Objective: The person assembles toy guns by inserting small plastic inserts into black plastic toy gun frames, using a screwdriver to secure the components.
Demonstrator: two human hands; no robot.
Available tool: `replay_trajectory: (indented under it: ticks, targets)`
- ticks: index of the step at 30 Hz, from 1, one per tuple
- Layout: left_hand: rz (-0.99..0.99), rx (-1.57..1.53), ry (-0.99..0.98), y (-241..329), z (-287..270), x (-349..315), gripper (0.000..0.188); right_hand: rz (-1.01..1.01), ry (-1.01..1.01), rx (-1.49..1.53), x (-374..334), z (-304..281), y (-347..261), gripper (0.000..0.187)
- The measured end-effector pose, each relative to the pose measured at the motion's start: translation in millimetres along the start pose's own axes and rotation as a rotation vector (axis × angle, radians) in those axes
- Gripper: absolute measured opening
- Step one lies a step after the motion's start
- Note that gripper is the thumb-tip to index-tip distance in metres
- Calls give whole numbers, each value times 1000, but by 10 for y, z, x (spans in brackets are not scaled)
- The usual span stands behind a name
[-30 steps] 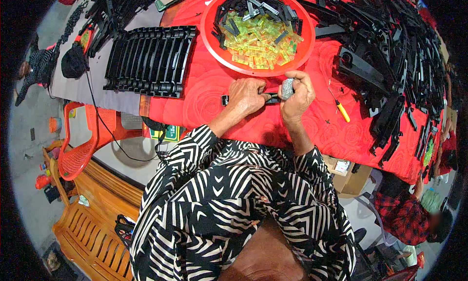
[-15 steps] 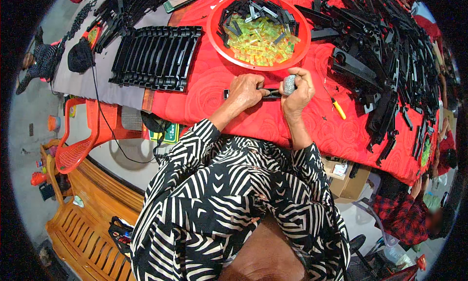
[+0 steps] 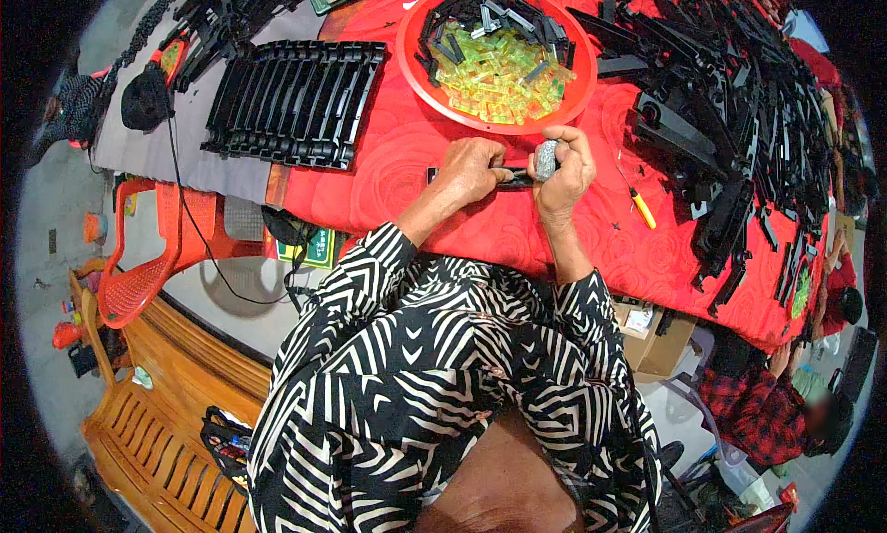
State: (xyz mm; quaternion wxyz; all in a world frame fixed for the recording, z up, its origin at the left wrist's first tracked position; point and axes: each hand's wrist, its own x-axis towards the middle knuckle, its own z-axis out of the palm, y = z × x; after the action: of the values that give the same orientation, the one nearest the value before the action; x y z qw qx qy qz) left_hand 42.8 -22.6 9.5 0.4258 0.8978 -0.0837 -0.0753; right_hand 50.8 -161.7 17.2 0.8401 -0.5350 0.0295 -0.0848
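Note:
My left hand (image 3: 471, 171) presses down on a narrow black plastic strip (image 3: 514, 180) lying on the red cloth, thumb and fingers closed over it. Much of the strip is hidden beneath that hand. Just to the right, my right hand (image 3: 565, 184) is wrapped round a grey, speckled, stone-like lump (image 3: 546, 160), held at the strip's right end. Whether the lump touches the strip cannot be made out. Beyond both hands stands a round red basin (image 3: 404, 71) with small clear yellow pieces (image 3: 504, 88) and small black pieces (image 3: 453, 18) in it.
A row of long black plastic parts (image 3: 294, 103) lies at left. A large heap of black parts (image 3: 730, 99) covers the right side, with a yellow-handled tool (image 3: 643, 210) before it. A red chair (image 3: 139, 274) and wooden bench (image 3: 176, 431) stand left. Another person (image 3: 758, 408) sits at right.
The whole view has shifted slightly. Both hands stay in nearly the same place on the strip, and the grey lump has turned a little in my right hand.

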Motion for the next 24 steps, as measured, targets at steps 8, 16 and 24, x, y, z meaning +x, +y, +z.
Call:
replay_trajectory:
  ticks: [8,16,24]
  targets:
    - [-3,-11,2,10,-19,-34,32,-125,-87,-278,-60,12,44,24]
    - [-4,46,4,106,-8,-34,32,-144,-151,-341,-101,-92,81,24]
    - [41,17,66,20,21,-43,29,-294,-191,-394,-59,87,14,23]
